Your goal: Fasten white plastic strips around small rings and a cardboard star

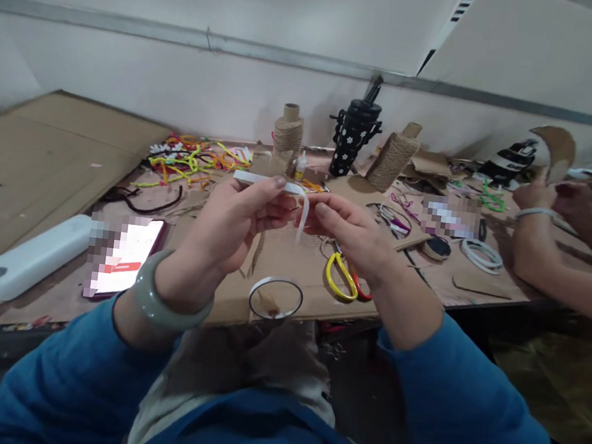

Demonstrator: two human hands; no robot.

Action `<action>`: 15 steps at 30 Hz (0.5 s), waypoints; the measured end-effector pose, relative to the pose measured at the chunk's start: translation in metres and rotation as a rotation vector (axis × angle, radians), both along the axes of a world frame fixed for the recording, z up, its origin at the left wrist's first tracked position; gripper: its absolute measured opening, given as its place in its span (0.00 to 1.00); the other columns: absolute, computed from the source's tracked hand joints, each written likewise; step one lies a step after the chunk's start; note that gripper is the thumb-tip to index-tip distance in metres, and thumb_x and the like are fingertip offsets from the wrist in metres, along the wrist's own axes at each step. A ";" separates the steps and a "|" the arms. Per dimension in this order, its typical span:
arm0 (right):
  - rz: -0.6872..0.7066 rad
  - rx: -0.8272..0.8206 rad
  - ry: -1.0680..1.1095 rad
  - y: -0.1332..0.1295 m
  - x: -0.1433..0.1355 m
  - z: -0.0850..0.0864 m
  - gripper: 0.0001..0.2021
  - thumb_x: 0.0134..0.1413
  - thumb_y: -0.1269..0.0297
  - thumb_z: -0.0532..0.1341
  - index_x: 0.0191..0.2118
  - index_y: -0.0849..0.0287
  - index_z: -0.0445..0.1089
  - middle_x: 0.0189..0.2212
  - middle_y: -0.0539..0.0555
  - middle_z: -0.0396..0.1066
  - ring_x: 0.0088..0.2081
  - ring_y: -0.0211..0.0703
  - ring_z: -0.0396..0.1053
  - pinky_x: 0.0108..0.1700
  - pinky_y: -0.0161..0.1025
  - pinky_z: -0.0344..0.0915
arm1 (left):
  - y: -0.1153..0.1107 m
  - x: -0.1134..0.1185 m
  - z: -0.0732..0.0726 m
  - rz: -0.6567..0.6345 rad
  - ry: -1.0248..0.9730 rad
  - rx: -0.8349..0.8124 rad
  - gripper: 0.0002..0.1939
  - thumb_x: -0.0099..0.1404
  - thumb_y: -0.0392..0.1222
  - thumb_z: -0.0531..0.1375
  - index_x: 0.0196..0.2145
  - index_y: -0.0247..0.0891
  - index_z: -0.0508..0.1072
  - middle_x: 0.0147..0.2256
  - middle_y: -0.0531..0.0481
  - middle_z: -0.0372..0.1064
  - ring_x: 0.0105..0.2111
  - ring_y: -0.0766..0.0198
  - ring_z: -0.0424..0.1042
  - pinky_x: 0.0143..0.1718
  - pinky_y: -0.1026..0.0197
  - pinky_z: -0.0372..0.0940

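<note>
My left hand (235, 222), wearing a pale green bangle, is closed with its thumb pressed on a narrow white strip (264, 181). The strip's loose end curves down between my two hands, above the cardboard. Just right of that end is my right hand (353, 232), thumb and fingers drawn together; what it pinches, if anything, I cannot make out. Below my hands a thin black-and-white ring (301, 304) lies by the front edge of the cardboard (233, 307). Scissors with yellow handles (328, 275) lie beside my right wrist, next to a red handle (362, 286).
A lit phone (129, 256) and white power bank (35, 256) lie at left. Behind are colourful pipe cleaners (190, 163), twine spools (288, 135), a small glue bottle (301, 165) and a black flowered tumbler (356, 140). Another person's hands (537, 196) hold a brown curved piece at right.
</note>
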State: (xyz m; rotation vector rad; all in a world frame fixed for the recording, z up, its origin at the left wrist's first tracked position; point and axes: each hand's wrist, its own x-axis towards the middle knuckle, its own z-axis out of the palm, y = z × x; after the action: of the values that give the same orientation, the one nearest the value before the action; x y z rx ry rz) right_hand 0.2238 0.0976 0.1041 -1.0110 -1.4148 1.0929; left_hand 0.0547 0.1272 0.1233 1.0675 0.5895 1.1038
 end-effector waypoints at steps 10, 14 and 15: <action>0.047 0.036 -0.049 0.034 -0.002 0.011 0.16 0.53 0.48 0.61 0.29 0.58 0.68 0.25 0.48 0.68 0.30 0.36 0.66 0.38 0.38 0.65 | 0.022 0.002 -0.009 0.046 0.024 0.011 0.07 0.53 0.42 0.66 0.26 0.34 0.76 0.22 0.51 0.74 0.23 0.68 0.72 0.28 0.66 0.67; 0.067 0.094 -0.230 0.041 -0.002 0.008 0.10 0.53 0.56 0.60 0.29 0.58 0.68 0.26 0.49 0.69 0.31 0.38 0.66 0.36 0.37 0.62 | 0.024 -0.002 -0.015 0.102 0.114 0.076 0.07 0.52 0.41 0.66 0.24 0.33 0.77 0.23 0.49 0.74 0.24 0.67 0.72 0.29 0.66 0.67; 0.054 0.124 -0.288 0.042 -0.003 0.008 0.09 0.53 0.59 0.59 0.29 0.59 0.68 0.25 0.49 0.68 0.30 0.38 0.65 0.35 0.37 0.61 | 0.024 -0.003 -0.017 0.122 0.145 0.106 0.07 0.53 0.41 0.65 0.24 0.34 0.77 0.23 0.49 0.74 0.25 0.66 0.72 0.29 0.65 0.67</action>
State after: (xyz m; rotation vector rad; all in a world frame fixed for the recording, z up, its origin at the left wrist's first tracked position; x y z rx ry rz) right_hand 0.2208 0.1401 0.1122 -1.0764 -1.7273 0.9111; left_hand 0.0514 0.1516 0.1067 1.2230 0.7256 1.1809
